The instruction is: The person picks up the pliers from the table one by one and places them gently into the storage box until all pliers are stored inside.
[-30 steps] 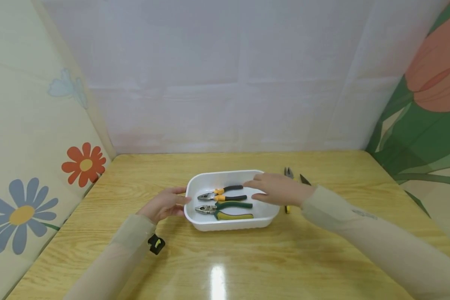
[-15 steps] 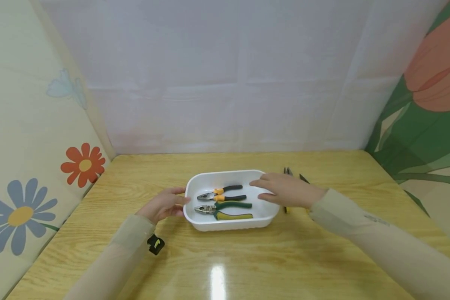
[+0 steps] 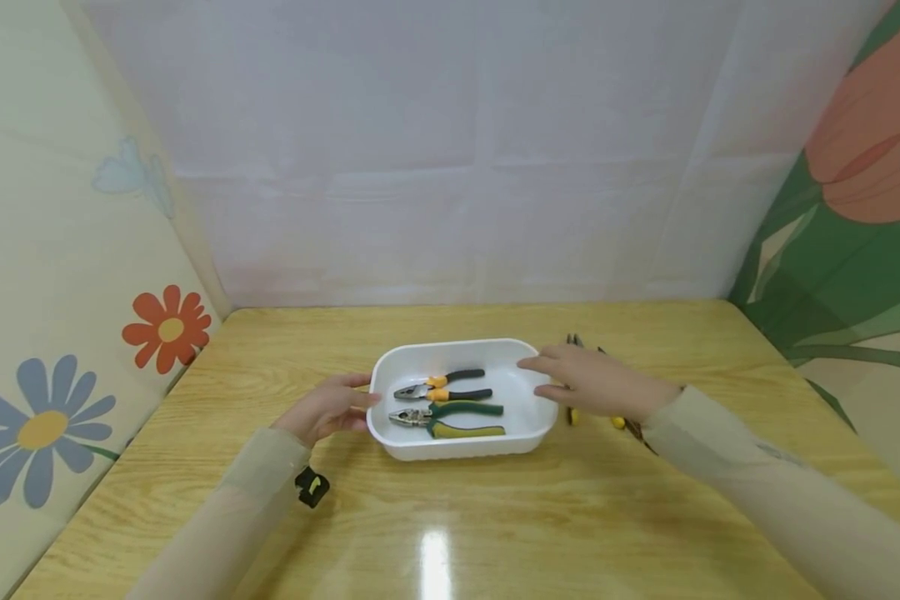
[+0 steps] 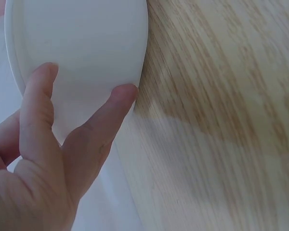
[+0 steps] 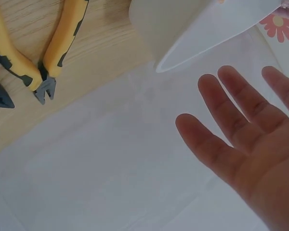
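A white tray (image 3: 450,450) stands on the wooden table in the head view. Inside it lie pliers with orange and black handles (image 3: 461,396) and combination pliers with green and yellow handles (image 3: 465,408). My left hand (image 3: 330,411) holds the tray's left end, its thumb overlapping the rim. In the left wrist view its fingertips meet the white tray wall (image 4: 82,38). My right hand (image 3: 588,381) hovers at the tray's right end with fingers extended and nothing in it. The right wrist view shows that hand (image 5: 250,144) spread beside the tray (image 5: 197,38).
Right of the tray, partly behind my right hand, lie more tools. Yellow-handled cutters (image 5: 65,43) show in the right wrist view, beside a dark-tipped tool (image 5: 1,96). A white cloth (image 3: 450,167) hangs behind the table; flower-patterned panels (image 3: 45,250) flank it.
My right hand has drawn back to the right, from over the tray's inside to its right rim. The left hand, tray and pliers stay nearly in place.
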Tool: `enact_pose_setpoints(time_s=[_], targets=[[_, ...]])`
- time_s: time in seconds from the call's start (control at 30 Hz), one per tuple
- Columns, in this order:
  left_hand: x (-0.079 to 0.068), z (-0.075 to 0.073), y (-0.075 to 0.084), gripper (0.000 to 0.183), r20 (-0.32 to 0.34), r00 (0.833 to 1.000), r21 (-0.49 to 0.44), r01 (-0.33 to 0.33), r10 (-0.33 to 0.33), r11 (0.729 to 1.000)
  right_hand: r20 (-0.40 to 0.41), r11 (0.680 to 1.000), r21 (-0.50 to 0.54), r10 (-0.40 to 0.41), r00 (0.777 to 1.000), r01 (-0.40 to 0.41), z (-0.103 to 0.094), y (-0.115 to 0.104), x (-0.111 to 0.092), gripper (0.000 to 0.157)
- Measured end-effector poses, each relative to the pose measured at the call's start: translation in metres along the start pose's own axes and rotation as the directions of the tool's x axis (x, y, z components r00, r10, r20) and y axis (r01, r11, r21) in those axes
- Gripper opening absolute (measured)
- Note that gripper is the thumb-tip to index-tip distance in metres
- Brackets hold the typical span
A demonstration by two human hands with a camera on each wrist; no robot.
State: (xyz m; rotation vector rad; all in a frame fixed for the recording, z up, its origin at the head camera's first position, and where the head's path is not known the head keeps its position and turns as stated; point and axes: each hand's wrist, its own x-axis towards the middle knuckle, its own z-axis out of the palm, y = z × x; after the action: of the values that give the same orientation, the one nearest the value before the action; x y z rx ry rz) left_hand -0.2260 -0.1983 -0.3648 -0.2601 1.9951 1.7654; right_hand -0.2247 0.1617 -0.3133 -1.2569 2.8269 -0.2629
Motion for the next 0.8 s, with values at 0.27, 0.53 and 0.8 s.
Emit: enact_pose_setpoints(time_s=[0.27,0.53,0.8], targets=[[0.0,0.0,0.0,0.061,0.002,1.0,-0.011,-0.005,0.005,1.0,-0.039,0.999,0.013,0.031,0.999,-0.03,-0.003,0.005,-0.01,0.04],[0.0,0.0,-0.001,0.061,-0.012,1.0,0.005,0.001,-0.001,1.0,-0.072,0.999,0.025,0.04,0.997,-0.038,-0.006,0.009,-0.023,0.041],[0.002,-0.001,-0.002,0.061,-0.01,1.0,0.003,-0.008,0.008,1.0,-0.125,0.999,-0.028,0.027,0.992,-0.031,-0.009,0.012,-0.038,0.041]])
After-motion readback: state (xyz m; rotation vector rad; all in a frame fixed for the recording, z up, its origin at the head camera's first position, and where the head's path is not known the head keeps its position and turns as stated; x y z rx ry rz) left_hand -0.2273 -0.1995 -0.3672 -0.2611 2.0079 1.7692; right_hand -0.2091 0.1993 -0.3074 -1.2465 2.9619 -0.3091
